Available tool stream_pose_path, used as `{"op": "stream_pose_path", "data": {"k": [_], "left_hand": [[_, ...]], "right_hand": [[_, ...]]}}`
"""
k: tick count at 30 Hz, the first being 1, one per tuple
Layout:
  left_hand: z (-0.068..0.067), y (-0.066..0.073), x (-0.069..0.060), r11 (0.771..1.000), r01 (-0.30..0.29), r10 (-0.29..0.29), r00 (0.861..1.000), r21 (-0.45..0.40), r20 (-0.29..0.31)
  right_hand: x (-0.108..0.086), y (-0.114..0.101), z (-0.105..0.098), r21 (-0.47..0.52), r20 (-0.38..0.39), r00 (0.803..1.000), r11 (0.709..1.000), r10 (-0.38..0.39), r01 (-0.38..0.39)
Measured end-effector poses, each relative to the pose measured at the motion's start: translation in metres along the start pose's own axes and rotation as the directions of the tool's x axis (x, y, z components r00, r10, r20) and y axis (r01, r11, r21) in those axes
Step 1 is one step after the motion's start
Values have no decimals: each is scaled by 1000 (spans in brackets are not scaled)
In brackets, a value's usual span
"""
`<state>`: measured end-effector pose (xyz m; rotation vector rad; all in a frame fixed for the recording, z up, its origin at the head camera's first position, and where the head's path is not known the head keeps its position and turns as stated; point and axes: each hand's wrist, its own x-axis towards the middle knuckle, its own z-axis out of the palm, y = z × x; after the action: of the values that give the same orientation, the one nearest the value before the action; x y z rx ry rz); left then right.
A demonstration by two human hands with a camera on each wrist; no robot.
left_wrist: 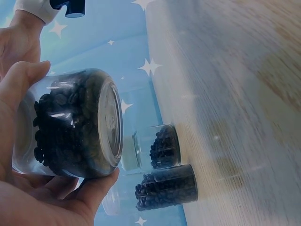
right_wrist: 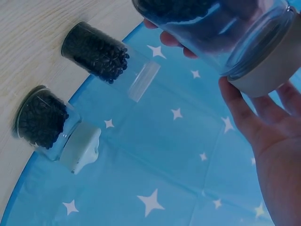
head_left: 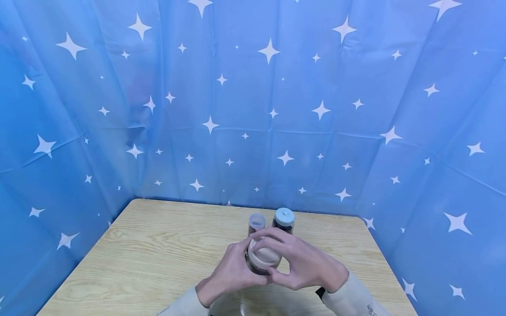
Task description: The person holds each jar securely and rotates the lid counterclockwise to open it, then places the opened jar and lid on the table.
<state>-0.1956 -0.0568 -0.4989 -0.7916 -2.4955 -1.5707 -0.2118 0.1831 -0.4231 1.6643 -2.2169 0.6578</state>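
A clear glass jar (left_wrist: 77,125), partly filled with dark coffee beans, is held up off the table. My left hand (head_left: 236,268) grips its body, with the thumb on one side and the fingers round the other. On its mouth sits a beige lid (head_left: 264,254), also visible from the side in the right wrist view. My right hand (head_left: 303,262) reaches over from the right, its curled fingers and thumb holding the lid (right_wrist: 273,70) by the rim. Lid and jar appear together, and whether the lid is loose I cannot tell.
Behind the hands stand a tall bean jar (right_wrist: 96,54) with a translucent cap and a shorter bean jar (right_wrist: 41,117) with a pale blue lid (head_left: 284,216). They stand on a wood-grain table (head_left: 166,245). A blue star-patterned curtain (head_left: 245,109) surrounds the table's back and sides.
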Motion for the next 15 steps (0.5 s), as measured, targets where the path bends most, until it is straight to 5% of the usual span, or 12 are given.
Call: {"op": "stream_pose_path", "data": {"k": [9, 15], "left_hand": [[-1, -1, -1, 1000, -2, 2, 1000, 0, 3], [-3, -1, -2, 1000, -29, 29, 1000, 6, -4]], "right_hand": [[-1, -2, 1, -19, -3, 1000, 1000, 2, -2], [-3, -7, 7, -93, -102, 995, 996, 10, -19]]}}
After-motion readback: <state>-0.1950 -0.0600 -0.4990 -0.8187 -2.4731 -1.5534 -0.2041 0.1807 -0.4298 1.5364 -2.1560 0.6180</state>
